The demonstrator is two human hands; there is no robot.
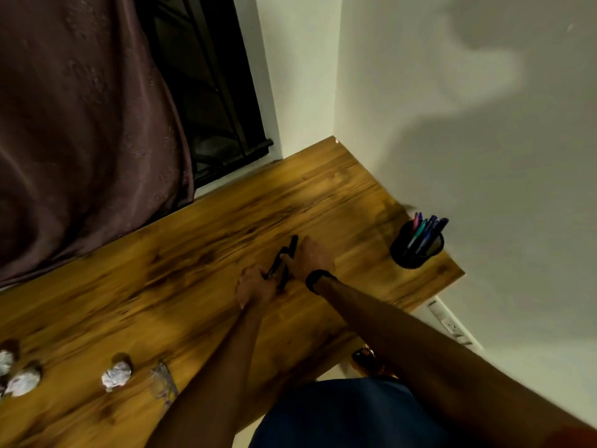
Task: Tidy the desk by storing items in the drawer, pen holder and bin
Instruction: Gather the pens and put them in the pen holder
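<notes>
Both hands meet over the middle of the wooden desk (200,253), and between them lie dark pens (284,260), blurred, so their number cannot be told. The left hand (255,286) has its fingers curled round the near ends of these pens, and the right hand (311,257), with a dark band (318,278) at the wrist, grips them from the far side, fingers bent down onto them. To the right of the grip, near the desk's edge by the wall, stands a black pen holder (416,247) with several coloured pens (426,231) in it. Well to the left and nearer the person lie crumpled paper balls (116,375) on the desk, and just beside one of them a clear, blurred object (163,381) that cannot be identified.
</notes>
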